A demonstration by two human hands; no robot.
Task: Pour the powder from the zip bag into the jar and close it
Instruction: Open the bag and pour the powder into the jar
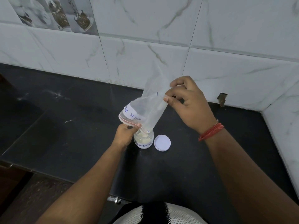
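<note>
A clear zip bag (150, 101) with a white handwritten label hangs upside down, its red zip mouth over a small clear jar (143, 140). The jar stands on the black counter (64, 126), carries a white label reading "POWDER" and holds pale powder. My left hand (125, 135) pinches the bag's mouth at the jar's rim. My right hand (189, 102) grips the bag higher up, at its side, fingers pinched on the plastic. The bag looks almost empty. A white round lid (162, 142) lies flat on the counter just right of the jar.
White marble-look wall tiles (161, 38) rise behind the counter and along its right side. A hole in the tile (222, 98) shows at the back right. The counter's front edge runs near my body, with a metal fitting (115, 199) below it.
</note>
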